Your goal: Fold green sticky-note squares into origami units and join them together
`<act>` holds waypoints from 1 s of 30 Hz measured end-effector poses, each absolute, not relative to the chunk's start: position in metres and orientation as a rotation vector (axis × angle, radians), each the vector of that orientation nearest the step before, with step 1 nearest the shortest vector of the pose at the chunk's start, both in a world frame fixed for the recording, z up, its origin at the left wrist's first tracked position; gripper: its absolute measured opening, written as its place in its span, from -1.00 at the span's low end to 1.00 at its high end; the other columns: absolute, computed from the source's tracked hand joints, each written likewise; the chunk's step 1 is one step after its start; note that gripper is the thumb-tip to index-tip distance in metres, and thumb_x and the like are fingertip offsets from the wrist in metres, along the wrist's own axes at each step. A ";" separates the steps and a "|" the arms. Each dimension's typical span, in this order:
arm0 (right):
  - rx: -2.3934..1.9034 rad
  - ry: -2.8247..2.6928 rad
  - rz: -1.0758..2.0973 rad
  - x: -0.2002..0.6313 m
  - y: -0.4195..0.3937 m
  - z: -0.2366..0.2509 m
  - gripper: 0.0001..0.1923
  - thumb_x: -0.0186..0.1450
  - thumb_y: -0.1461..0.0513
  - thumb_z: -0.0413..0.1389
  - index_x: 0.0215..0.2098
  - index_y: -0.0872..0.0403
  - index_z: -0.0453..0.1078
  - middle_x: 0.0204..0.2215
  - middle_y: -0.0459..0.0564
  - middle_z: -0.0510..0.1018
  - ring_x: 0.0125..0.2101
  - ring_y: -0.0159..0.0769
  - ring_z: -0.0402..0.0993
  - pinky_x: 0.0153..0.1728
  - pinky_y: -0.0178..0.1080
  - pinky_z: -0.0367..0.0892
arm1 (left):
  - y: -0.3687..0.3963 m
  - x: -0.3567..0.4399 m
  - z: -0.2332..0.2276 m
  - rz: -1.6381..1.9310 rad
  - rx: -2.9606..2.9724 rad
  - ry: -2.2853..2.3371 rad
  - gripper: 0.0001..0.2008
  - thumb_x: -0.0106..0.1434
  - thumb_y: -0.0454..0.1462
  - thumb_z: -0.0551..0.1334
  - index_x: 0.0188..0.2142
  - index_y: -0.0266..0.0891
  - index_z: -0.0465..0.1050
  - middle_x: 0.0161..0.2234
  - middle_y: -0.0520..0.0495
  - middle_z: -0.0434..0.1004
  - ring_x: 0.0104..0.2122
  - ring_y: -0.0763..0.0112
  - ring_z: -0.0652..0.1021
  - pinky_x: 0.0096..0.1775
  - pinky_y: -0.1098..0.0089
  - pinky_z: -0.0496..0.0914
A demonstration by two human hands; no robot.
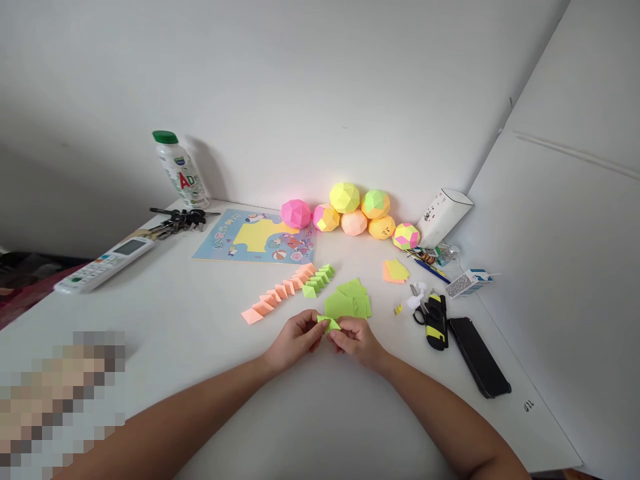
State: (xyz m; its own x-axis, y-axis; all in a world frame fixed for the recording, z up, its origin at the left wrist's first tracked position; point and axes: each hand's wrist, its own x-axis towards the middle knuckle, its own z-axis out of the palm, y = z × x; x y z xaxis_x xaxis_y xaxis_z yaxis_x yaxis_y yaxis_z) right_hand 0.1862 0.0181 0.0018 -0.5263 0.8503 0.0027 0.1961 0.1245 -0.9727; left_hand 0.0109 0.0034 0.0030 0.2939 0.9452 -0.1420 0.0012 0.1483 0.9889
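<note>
Between both hands is a small piece of folded green paper [329, 324]. My left hand [296, 340] pinches its left side, and my right hand [358, 341] pinches its right side. Just beyond the fingers lie several flat green paper sheets [345, 301], overlapping each other. To their left stands a short row of folded green paper pieces [317, 281]. A longer row of folded peach paper pieces [276, 294] runs beside it, slanting toward the front left. Fingertips behind the held paper are partly hidden.
Against the wall sit several faceted paper balls [345, 198]. A blue printed sheet [213, 243], keys [183, 219], a bottle [181, 175] and a remote control [105, 265] are at left. Scissors [420, 313], a yellow-black cutter [436, 323] and a phone [479, 357] lie at right.
</note>
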 end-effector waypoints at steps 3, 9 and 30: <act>-0.972 -1.872 1.409 0.187 0.019 0.002 -0.65 0.28 0.14 0.00 -0.61 0.13 0.27 -0.59 -0.10 0.32 -0.56 -0.43 0.29 -0.52 -0.36 0.25 | 0.004 0.009 0.000 0.892 1.291 0.985 -0.68 0.17 -0.02 0.14 -0.44 -0.25 0.28 -0.66 0.15 0.25 -0.64 0.57 0.28 -0.56 0.51 0.18; -0.966 -1.813 1.384 0.187 0.016 -0.001 -0.80 0.27 0.16 0.01 -0.44 0.11 0.28 -0.59 -0.13 0.33 -0.57 -0.43 0.30 -0.53 -0.35 0.27 | 0.006 0.008 -0.004 0.868 1.226 0.986 -0.73 0.17 -0.07 0.17 -0.41 -0.25 0.28 -0.67 0.15 0.30 -0.65 0.56 0.31 -0.56 0.51 0.19; -0.853 -1.929 0.754 0.188 0.019 -0.016 -0.79 0.28 0.25 -0.01 -0.23 0.02 0.47 -0.29 0.07 0.47 -0.48 -0.36 0.43 -0.42 -0.23 0.42 | 0.006 0.007 0.005 0.865 1.154 0.861 -0.62 0.19 -0.09 0.16 -0.08 -0.27 0.32 -0.54 0.11 0.28 -0.63 0.59 0.30 -0.52 0.47 0.20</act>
